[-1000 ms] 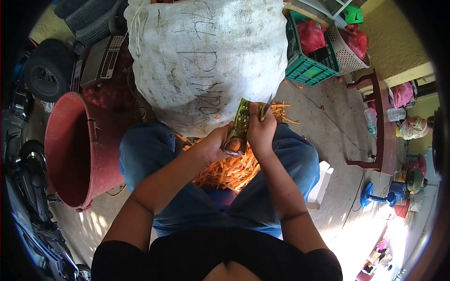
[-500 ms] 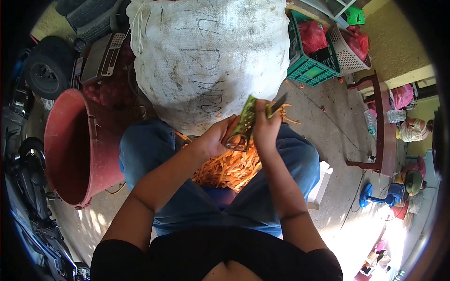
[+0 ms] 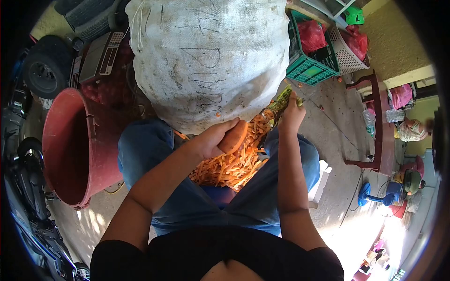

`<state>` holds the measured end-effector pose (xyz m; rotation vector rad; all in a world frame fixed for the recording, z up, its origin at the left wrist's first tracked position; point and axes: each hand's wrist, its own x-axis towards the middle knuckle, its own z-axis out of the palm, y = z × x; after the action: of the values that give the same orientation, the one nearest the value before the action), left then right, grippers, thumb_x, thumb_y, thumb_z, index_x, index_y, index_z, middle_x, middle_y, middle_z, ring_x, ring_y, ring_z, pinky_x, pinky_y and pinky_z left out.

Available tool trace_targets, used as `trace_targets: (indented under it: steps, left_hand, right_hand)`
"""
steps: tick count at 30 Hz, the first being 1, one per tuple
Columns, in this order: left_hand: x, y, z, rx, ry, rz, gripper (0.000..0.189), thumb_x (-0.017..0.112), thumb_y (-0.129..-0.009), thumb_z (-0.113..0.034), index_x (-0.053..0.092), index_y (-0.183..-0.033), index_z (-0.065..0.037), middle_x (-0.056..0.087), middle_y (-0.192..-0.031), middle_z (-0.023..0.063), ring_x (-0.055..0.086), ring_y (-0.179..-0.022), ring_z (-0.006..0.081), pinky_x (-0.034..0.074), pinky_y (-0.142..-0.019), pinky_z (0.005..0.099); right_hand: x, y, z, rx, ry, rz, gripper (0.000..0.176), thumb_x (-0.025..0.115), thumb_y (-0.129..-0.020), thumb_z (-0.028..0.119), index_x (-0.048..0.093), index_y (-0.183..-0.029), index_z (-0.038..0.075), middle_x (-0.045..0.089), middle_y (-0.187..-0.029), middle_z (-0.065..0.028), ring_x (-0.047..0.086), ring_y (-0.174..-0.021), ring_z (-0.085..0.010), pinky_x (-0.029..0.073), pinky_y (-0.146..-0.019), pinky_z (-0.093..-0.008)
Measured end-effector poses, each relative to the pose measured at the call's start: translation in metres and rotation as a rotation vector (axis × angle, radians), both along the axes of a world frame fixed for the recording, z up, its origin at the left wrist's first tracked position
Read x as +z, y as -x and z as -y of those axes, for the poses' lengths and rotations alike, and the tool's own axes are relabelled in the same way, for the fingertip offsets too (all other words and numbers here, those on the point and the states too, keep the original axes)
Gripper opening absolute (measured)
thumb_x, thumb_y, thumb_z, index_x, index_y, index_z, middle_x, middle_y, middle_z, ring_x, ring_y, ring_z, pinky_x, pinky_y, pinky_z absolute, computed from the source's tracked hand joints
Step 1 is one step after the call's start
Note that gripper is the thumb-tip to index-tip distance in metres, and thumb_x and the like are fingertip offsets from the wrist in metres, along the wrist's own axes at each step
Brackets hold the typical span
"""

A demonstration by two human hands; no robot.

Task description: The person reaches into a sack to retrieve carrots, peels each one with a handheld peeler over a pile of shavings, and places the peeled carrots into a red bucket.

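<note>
My left hand [image 3: 211, 142] fingers curled round smooth orange carrot [image 3: 236, 136] | right hand [image 3: 291, 117] fingers clamped on green peeler [image 3: 280, 100] | stringy peelings [image 3: 225, 171] heaped on my lap

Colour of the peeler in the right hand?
Green peeler, head view, in the right hand; left hand holds an orange vegetable.

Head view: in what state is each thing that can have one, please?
left hand: closed on orange vegetable.
right hand: closed on green peeler, apart from the vegetable.
white sack: bulging full.
red tub: open, nothing seen inside.
green crate: holds red bag.
</note>
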<state>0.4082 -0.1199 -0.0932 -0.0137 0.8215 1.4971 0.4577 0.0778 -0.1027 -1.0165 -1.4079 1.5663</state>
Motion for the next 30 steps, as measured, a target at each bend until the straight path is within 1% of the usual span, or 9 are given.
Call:
trace_targets:
  steps: [3,4,7,9,14,20,23,26,30]
  left_hand:
    - [-0.011,0.007,-0.002,0.045,-0.067,0.059,0.042,0.024,-0.089,-0.037,0.046,-0.087,-0.002,0.050,-0.070,0.0100,0.049,-0.059,0.0180,0.040,-0.049,0.0290]
    - [-0.010,0.007,-0.003,0.051,-0.020,0.066,0.040,0.025,-0.089,-0.038,0.045,-0.089,-0.003,0.051,-0.071,0.0099,0.049,-0.060,0.0180,0.040,-0.049,0.0293]
    - [-0.003,0.006,-0.005,0.104,0.058,0.058,0.036,0.027,-0.089,-0.037,0.044,-0.094,-0.006,0.051,-0.073,0.0093,0.050,-0.061,0.0186,0.040,-0.050,0.0302]
    - [-0.003,0.005,-0.005,0.153,0.091,0.043,0.034,0.027,-0.089,-0.037,0.043,-0.096,-0.008,0.051,-0.073,0.0087,0.050,-0.062,0.0190,0.040,-0.050,0.0309]
    - [-0.017,0.007,-0.004,0.192,0.086,0.083,0.030,0.025,-0.090,-0.033,0.043,-0.101,-0.012,0.054,-0.082,0.0070,0.052,-0.064,0.0203,0.043,-0.054,0.0337]
    - [-0.021,0.008,-0.006,0.331,0.044,0.227,0.033,0.023,-0.091,-0.030,0.045,-0.105,-0.009,0.054,-0.089,0.0073,0.053,-0.073,0.0198,0.045,-0.059,0.0337]
    - [-0.046,0.010,-0.008,0.317,0.027,0.264,0.033,0.022,-0.091,-0.029,0.044,-0.105,-0.008,0.054,-0.093,0.0074,0.054,-0.080,0.0197,0.046,-0.068,0.0337]
    - [-0.033,0.007,-0.008,0.328,0.048,0.263,0.034,0.022,-0.091,-0.028,0.044,-0.104,-0.006,0.053,-0.097,0.0075,0.054,-0.085,0.0195,0.046,-0.075,0.0338]
    - [-0.050,0.007,-0.008,0.319,0.025,0.222,0.035,0.022,-0.091,-0.029,0.044,-0.104,-0.005,0.052,-0.099,0.0082,0.053,-0.088,0.0196,0.045,-0.077,0.0342]
  right_hand:
    - [0.000,0.002,0.017,0.092,0.012,-0.040,0.025,0.050,-0.083,0.022,0.054,-0.075,-0.002,0.053,-0.065,-0.0039,0.047,-0.051,-0.0093,0.039,-0.047,-0.0243]
    - [0.008,0.005,0.029,0.095,0.053,-0.039,0.026,0.050,-0.084,0.022,0.053,-0.071,-0.001,0.045,-0.058,0.0020,0.037,-0.053,-0.0059,0.032,-0.047,-0.0227]
    - [0.009,0.008,0.047,0.168,-0.010,-0.024,0.027,0.049,-0.084,0.024,0.054,-0.075,-0.002,0.046,-0.060,0.0017,0.037,-0.053,-0.0056,0.032,-0.049,-0.0219]
    - [0.014,0.007,0.057,0.192,0.056,-0.037,0.027,0.050,-0.084,0.024,0.054,-0.079,-0.002,0.047,-0.062,0.0018,0.037,-0.055,-0.0053,0.032,-0.050,-0.0212]
    - [0.019,0.005,0.073,0.321,0.065,-0.035,0.023,0.056,-0.080,0.021,0.054,-0.081,-0.002,0.053,-0.068,-0.0006,0.045,-0.059,-0.0062,0.037,-0.053,-0.0208]
    - [0.019,0.003,0.079,0.418,0.017,0.012,0.024,0.060,-0.077,0.019,0.054,-0.085,-0.003,0.057,-0.071,-0.0033,0.050,-0.062,-0.0076,0.040,-0.056,-0.0211]
    - [0.022,0.003,0.081,0.424,-0.020,0.012,0.024,0.060,-0.077,0.018,0.054,-0.086,-0.003,0.057,-0.070,-0.0033,0.050,-0.062,-0.0078,0.040,-0.056,-0.0216]
    - [0.022,0.003,0.082,0.429,-0.089,0.011,0.023,0.059,-0.078,0.018,0.054,-0.085,-0.003,0.057,-0.070,-0.0036,0.050,-0.062,-0.0081,0.040,-0.056,-0.0219]
    - [0.023,0.002,0.083,0.411,-0.162,0.021,0.022,0.058,-0.078,0.018,0.054,-0.083,-0.002,0.057,-0.069,-0.0046,0.050,-0.061,-0.0089,0.040,-0.056,-0.0226]
